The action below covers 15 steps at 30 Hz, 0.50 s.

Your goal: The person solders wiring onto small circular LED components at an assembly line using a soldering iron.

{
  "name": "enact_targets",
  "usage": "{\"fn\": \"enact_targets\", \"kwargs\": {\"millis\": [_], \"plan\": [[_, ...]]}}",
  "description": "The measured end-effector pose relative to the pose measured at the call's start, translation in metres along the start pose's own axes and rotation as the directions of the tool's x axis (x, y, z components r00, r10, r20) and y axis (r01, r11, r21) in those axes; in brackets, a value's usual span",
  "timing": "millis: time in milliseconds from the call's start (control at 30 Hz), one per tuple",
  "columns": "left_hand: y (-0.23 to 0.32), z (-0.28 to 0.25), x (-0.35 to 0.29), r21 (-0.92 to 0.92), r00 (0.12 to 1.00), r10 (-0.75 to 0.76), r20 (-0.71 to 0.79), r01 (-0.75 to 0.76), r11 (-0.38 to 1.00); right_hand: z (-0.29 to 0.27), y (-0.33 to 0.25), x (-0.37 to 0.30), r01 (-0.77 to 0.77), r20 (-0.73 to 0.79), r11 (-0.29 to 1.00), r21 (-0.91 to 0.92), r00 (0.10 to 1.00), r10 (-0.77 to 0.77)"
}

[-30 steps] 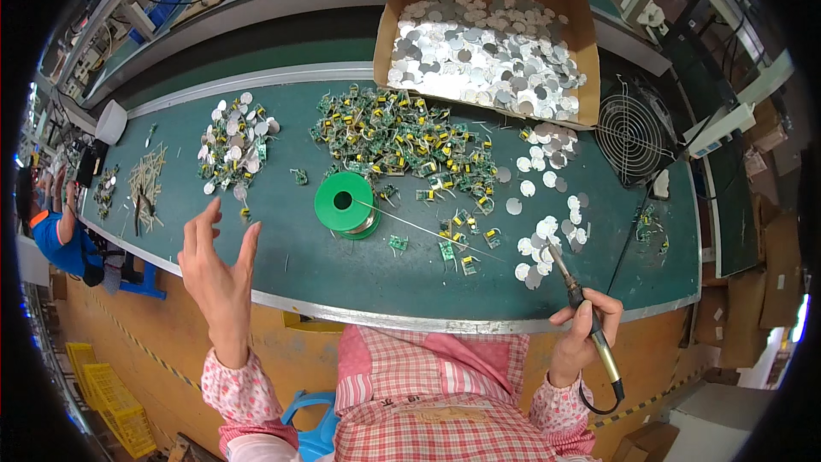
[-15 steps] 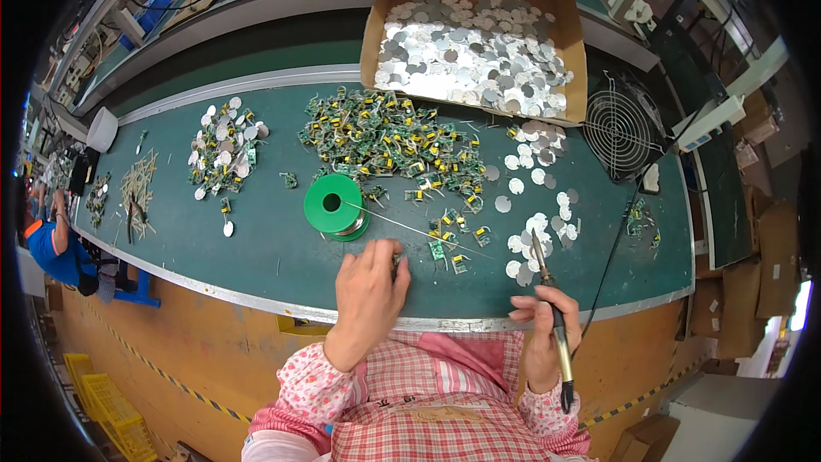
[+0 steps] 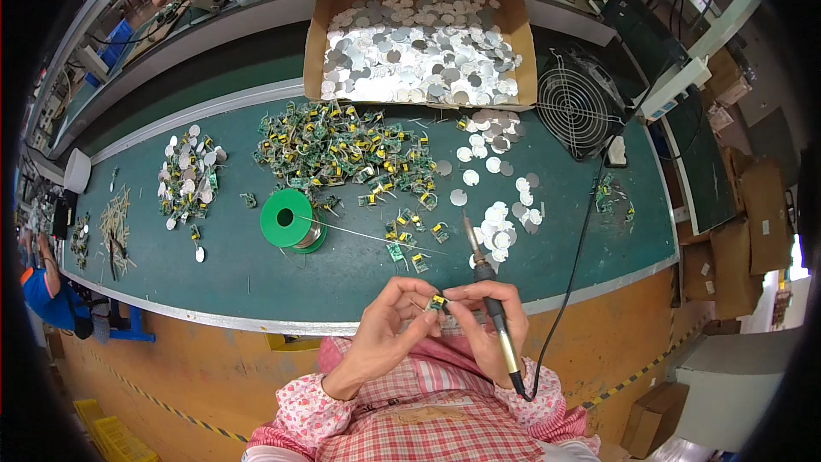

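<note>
Close to my body, just past the table's front edge, my left hand [image 3: 395,325] pinches a small green circuit board [image 3: 437,302] with a yellow part on it. My right hand [image 3: 492,325] holds a soldering iron [image 3: 496,312], tip pointing away over the table, and its thumb and forefinger also touch the board. Beyond the hands lies a green spool of solder wire [image 3: 289,221], its loose end stretching right across the table. Several similar boards [image 3: 406,239] sit past it, and silver discs [image 3: 496,229] are spread near the iron's tip.
A cardboard box [image 3: 526,43] of silver discs stands at the back, beside a round fan grille [image 3: 577,107]. A heap of boards [image 3: 342,150] fills the middle; boards with discs [image 3: 190,175] lie left. The iron's black cord [image 3: 575,269] runs along the right. Another person [image 3: 47,295] is far left.
My left hand has lifted a circuit board off the table toward me. My right hand has come left to meet it, bringing the soldering iron along. The whole view has shifted.
</note>
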State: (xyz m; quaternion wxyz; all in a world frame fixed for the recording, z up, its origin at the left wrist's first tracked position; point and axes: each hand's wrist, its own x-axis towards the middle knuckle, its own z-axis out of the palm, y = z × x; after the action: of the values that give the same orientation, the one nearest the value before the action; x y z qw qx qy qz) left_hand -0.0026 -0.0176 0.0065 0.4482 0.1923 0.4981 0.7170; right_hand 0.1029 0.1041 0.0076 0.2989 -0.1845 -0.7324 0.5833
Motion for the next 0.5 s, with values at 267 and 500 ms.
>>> {"fn": "enact_targets", "kwargs": {"millis": [267, 500], "plan": [[0.007, 0.003, 0.003, 0.533, 0.986, 0.160, -0.037, -0.116, 0.838, -0.004, -0.001, 0.016, 0.184, 0.031, 0.953, -0.243, 0.983, -0.182], [-0.005, 0.012, 0.001, 0.481, 0.999, 0.051, 0.002, -0.045, 0.876, -0.010, 0.000, -0.003, 0.164, -0.001, 0.923, -0.349, 0.984, -0.176]]}}
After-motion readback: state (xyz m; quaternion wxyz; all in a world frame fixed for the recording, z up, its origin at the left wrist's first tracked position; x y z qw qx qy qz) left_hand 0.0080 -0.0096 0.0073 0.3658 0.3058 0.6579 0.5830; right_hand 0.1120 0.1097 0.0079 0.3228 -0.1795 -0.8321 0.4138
